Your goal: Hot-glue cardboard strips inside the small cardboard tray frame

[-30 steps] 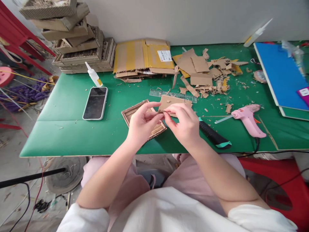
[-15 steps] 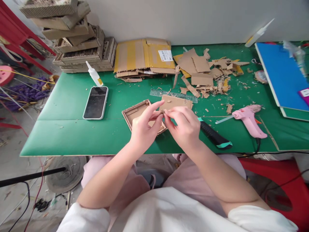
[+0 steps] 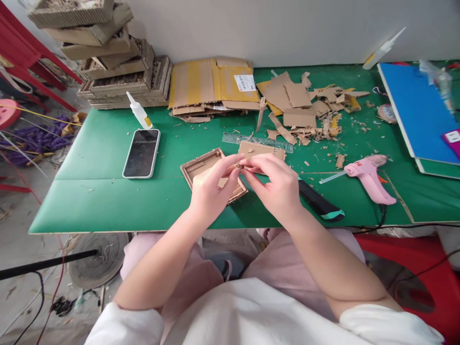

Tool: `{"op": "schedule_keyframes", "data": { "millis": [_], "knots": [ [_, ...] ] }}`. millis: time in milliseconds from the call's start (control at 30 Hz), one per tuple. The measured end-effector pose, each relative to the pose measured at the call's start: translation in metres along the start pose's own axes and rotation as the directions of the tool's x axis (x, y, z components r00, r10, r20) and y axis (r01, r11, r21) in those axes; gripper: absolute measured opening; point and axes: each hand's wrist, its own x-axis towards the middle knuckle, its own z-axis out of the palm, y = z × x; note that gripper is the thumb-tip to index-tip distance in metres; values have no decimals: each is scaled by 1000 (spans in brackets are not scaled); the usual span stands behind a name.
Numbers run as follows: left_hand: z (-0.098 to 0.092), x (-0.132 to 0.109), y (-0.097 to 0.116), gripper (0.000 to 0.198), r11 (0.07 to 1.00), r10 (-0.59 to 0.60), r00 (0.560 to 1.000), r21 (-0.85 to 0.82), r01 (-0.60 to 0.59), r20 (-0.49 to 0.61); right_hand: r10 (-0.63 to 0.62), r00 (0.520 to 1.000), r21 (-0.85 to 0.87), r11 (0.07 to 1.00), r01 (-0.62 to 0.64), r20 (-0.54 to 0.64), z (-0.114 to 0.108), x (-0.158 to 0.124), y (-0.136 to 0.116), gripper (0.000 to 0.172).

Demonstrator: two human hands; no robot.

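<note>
One small cardboard piece point(image 3: 238, 166): pinched by left hand point(image 3: 211, 187) and right hand point(image 3: 279, 186).
Cardboard tray point(image 3: 207, 163): resting on green surface point(image 3: 104, 201), partly hidden by left hand.

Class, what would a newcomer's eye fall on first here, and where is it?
Probably the left hand and right hand, meeting partly over a shallow cardboard box around the middle of the green table, pinching a small brown piece. Next might come the pink glue gun to their right, and the tall stack of cardboard boxes at the far left corner.
</note>
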Motion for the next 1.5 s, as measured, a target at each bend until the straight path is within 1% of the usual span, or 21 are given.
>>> {"op": "schedule_keyframes", "data": {
  "millis": [100,167,267,367,433,533,633,700,767,867,933,1000,1067,1233,1300,1400,1433,1500],
  "knots": [
    [-1,0,0,24,999,33,999,31,-33,10,-28,1000,-56,998,28,-5,0,0,-1,11],
    [-2,0,0,26,1000,17,999,21,-17,33,-54,998,-104,993,52,-13,0,0,-1,10],
    [-3,0,1,29,999,-43,996,-28,45,74,-97,995,-163,983,90,-32,1,-1,-1,8],
    [-4,0,2,31,981,-132,985,-126,146,111,-165,985,-248,957,150,-44,3,-3,-1,9],
    [-3,0,2,33,945,-203,970,-234,230,134,-214,976,-291,937,196,-30,4,-6,0,11],
    [-1,1,1,32,849,-304,939,-401,343,158,-275,961,-314,914,257,-12,7,-9,2,12],
    [0,4,1,28,750,-400,901,-504,428,168,-281,960,-302,916,263,-17,12,-11,2,14],
    [0,5,2,28,714,-432,887,-539,446,161,-259,965,-270,931,244,-23,14,-10,2,16],
    [-1,6,3,28,710,-430,890,-553,435,148,-214,976,-205,958,202,-37,15,-9,3,15],
    [-1,6,3,29,725,-392,909,-561,399,140,-104,992,-103,990,97,-65,14,-7,4,14],
    [1,5,3,32,731,-369,919,-567,381,141,-69,995,-82,995,62,-74,13,-6,5,15],
    [2,4,2,35,731,-365,921,-570,376,140,-91,993,-102,991,83,-78,12,-6,5,16],
    [3,4,1,34,734,-375,916,-557,388,144,-125,989,-130,985,114,-75,11,-5,5,14],
    [-3,7,0,15,790,-381,911,-456,411,161,-206,978,-211,958,196,-30,6,-2,6,9],
    [-6,9,0,13,803,-376,910,-428,415,178,-230,973,-264,938,225,13,4,-1,6,8],
    [-10,11,-2,15,773,-409,885,-430,466,223,-248,966,-311,914,260,78,2,-2,6,9],
    [-10,12,-3,16,749,-427,872,-446,490,242,-250,964,-308,914,265,86,2,-2,5,10],
    [-11,13,-6,18,694,-447,853,-496,522,270,-229,971,-259,936,238,64,2,-2,4,10]
  ]
}}
